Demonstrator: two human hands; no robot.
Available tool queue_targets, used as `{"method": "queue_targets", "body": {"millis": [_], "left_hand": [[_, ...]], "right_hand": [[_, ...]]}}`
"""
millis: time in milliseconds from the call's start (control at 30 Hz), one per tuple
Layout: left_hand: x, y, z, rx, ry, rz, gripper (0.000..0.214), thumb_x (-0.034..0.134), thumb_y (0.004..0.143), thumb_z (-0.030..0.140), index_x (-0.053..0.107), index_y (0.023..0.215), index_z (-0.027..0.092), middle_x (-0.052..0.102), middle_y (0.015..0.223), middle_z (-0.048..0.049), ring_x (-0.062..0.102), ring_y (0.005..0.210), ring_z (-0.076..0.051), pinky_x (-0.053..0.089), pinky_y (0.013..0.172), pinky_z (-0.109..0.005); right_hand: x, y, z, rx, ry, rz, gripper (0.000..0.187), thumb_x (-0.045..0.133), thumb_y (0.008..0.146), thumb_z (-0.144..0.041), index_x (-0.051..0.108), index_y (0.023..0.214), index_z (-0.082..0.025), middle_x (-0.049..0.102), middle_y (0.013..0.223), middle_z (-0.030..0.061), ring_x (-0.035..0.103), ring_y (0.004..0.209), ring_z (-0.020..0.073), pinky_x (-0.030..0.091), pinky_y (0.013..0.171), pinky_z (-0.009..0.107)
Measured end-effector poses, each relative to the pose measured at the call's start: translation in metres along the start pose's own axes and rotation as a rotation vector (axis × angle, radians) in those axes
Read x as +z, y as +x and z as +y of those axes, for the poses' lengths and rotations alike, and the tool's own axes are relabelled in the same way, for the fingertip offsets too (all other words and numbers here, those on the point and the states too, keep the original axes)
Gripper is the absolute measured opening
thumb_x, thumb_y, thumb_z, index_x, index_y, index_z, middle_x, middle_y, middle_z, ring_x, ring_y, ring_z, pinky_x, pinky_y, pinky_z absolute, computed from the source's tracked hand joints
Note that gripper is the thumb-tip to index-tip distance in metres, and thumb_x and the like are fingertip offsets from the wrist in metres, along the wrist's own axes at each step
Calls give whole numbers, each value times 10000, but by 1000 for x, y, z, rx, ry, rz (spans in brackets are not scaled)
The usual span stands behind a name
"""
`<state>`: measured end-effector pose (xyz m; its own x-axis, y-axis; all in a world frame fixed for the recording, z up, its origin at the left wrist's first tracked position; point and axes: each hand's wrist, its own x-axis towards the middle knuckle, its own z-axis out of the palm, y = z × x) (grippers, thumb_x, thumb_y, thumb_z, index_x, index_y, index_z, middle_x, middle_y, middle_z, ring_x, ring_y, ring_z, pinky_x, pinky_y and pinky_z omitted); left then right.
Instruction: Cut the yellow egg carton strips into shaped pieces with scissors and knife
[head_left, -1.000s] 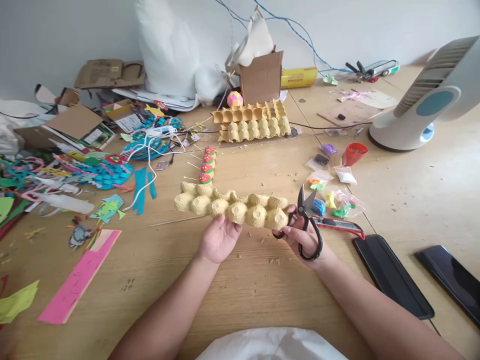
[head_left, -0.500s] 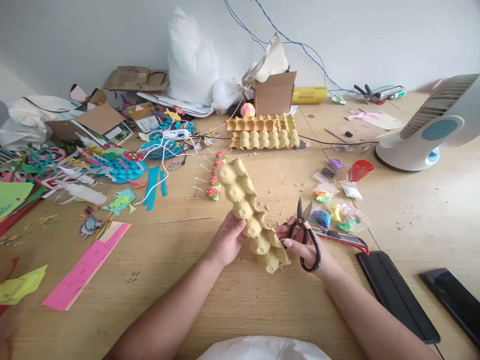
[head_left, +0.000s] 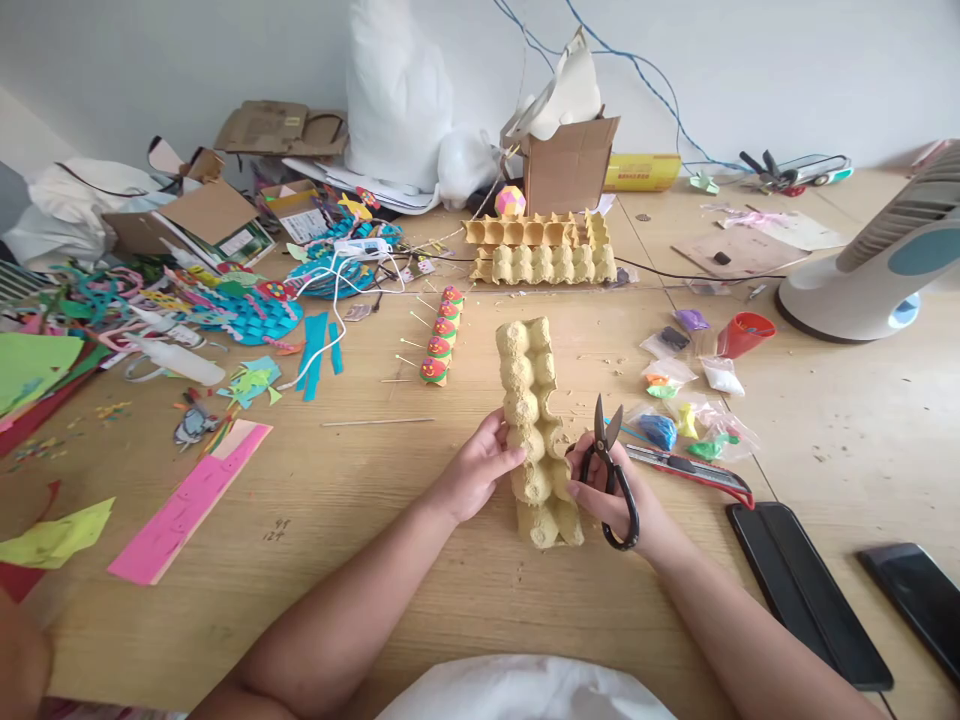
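A long strip of yellow egg carton (head_left: pixel 534 420) points lengthwise away from me over the wooden table (head_left: pixel 390 540). My left hand (head_left: pixel 480 470) grips its left side near the middle, fingers closed on it. My right hand (head_left: pixel 611 495) holds black scissors (head_left: pixel 613 470) with the blades pointing up and slightly apart, and its fingertips touch the carton's right edge. Carton crumbs lie scattered on the wood around it.
More egg carton pieces (head_left: pixel 544 250) sit behind, by a cardboard box (head_left: pixel 570 165). Left are a row of painted carton cups (head_left: pixel 441 335), paper scraps, a pink strip (head_left: pixel 187 505). Right are clay bags (head_left: pixel 686 415), a red cup (head_left: pixel 742 333), a utility knife (head_left: pixel 694 470), two phones (head_left: pixel 806 590), a fan (head_left: pixel 877 270).
The carton strip has been turned from lying crosswise in front of me to pointing away from me. Both hands stayed on it and the scissors stayed in my right hand.
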<state>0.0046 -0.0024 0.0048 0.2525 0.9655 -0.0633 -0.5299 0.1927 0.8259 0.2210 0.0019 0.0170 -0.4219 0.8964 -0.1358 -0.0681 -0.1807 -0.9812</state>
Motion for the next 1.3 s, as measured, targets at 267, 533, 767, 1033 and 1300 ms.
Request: {"method": "queue_targets", "body": {"millis": [267, 533, 767, 1033, 1300], "left_hand": [[-3, -1, -3, -136, -74, 9, 778, 822, 773, 238, 437, 1448, 293, 616, 1322, -91, 578, 1219, -245, 461, 982, -346], [5, -7, -9, -230, 18, -124, 641, 794, 806, 259, 525, 1388, 240, 607, 1365, -111, 580, 1242, -276, 491, 933, -322], [6, -9, -17, -166, 88, -32, 549, 812, 767, 176, 572, 1260, 216, 658, 1292, -82, 603, 1200, -244, 484, 977, -331], [8, -5, -1, -133, 1, 103, 507, 779, 798, 217, 572, 1261, 229, 680, 1248, -63, 656, 1114, -209, 538, 923, -322], [6, -6, -4, -158, -48, 22, 452, 717, 877, 311, 583, 1301, 226, 660, 1277, -76, 643, 1145, -217, 534, 896, -290]], "right_hand": [[-6, 8, 18, -81, 232, 145, 427, 820, 763, -335, 520, 1062, -283, 574, 930, -18, 527, 816, 133, 433, 709, 255], [1, 7, 10, -112, 318, 250, 434, 822, 756, -345, 520, 1061, -285, 562, 919, -20, 538, 846, 145, 457, 767, 284], [8, 2, 7, -174, 130, 163, 393, 783, 820, -359, 508, 1087, -274, 585, 953, -7, 562, 871, 138, 469, 774, 290], [4, -1, 5, -186, 52, 42, 368, 728, 876, -369, 465, 1115, -273, 619, 958, 7, 582, 859, 150, 463, 756, 306], [6, -8, -1, -62, 36, -42, 367, 791, 809, -315, 537, 1069, -272, 479, 821, -46, 430, 679, 107, 376, 613, 252]]}}
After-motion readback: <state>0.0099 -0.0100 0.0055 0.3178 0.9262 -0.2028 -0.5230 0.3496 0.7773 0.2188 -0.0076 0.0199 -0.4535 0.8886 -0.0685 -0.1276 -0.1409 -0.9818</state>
